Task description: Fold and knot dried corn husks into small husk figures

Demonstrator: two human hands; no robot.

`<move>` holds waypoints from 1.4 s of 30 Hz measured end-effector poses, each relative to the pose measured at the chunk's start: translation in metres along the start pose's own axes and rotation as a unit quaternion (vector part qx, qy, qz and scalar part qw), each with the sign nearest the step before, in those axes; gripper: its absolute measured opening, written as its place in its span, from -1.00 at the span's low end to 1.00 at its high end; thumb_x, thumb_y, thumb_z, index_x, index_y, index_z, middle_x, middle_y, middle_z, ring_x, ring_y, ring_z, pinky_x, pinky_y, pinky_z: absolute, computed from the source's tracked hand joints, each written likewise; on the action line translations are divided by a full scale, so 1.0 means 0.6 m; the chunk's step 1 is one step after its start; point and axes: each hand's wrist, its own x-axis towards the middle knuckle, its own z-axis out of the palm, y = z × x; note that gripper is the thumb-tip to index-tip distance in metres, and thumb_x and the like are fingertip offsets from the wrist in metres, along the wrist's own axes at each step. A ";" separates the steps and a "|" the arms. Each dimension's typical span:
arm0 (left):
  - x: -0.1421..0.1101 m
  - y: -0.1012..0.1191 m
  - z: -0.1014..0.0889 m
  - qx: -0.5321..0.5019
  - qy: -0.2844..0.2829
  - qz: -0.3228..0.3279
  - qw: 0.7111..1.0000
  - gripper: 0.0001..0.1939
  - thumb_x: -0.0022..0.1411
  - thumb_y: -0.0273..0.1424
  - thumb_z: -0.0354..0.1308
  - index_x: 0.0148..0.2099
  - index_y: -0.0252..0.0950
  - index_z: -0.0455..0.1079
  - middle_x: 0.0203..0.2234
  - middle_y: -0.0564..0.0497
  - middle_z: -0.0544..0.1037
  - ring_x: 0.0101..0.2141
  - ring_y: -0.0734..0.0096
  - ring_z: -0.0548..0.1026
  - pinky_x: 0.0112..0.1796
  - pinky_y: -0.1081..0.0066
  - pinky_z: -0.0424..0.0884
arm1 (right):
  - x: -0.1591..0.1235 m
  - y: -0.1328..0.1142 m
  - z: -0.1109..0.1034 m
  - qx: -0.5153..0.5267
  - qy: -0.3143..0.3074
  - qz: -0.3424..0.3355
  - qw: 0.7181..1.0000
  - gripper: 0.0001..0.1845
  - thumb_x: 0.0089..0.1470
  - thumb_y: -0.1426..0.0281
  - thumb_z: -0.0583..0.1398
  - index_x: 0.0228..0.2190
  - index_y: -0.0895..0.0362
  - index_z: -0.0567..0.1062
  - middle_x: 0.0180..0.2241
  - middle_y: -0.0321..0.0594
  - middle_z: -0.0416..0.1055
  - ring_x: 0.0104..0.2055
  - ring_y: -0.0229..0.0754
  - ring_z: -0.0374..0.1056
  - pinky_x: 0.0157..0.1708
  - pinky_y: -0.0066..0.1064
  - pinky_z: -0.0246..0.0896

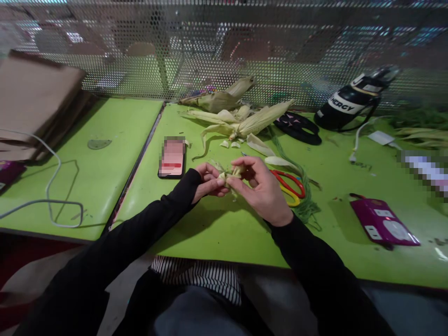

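Observation:
My left hand (209, 182) and my right hand (257, 189) meet over the green table, fingers pinched from both sides around a small bundle of pale corn husk (228, 177). Loose strands hang from the bundle, and the fingers hide part of it. Just beyond lie small cut husk pieces (225, 144) and a larger heap of corn husks (259, 120). Right beside my right hand are scissors (292, 183) with red and yellow handles, partly covered by the hand, and a tangle of green string (308, 205).
A phone (172, 158) lies left of my hands. Brown paper bags (38, 102) and a white cable (56, 186) are farther left. To the right are a black bottle (346, 105), a black eye mask (297, 127) and a purple socket box (383, 221). A perforated metal screen (140, 56) borders the back.

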 end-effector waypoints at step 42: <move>0.001 0.008 -0.015 0.056 -0.033 -0.037 0.997 -0.67 0.04 -0.38 0.36 -0.17 -0.41 0.41 -0.54 0.04 0.54 -0.51 0.51 0.50 -0.40 0.45 0.43 | 0.008 0.015 0.002 0.138 0.137 0.080 0.978 -0.91 0.11 0.41 0.26 -0.33 0.08 0.42 -0.41 -0.38 0.40 -0.51 -0.40 0.29 -0.52 -0.54 0.32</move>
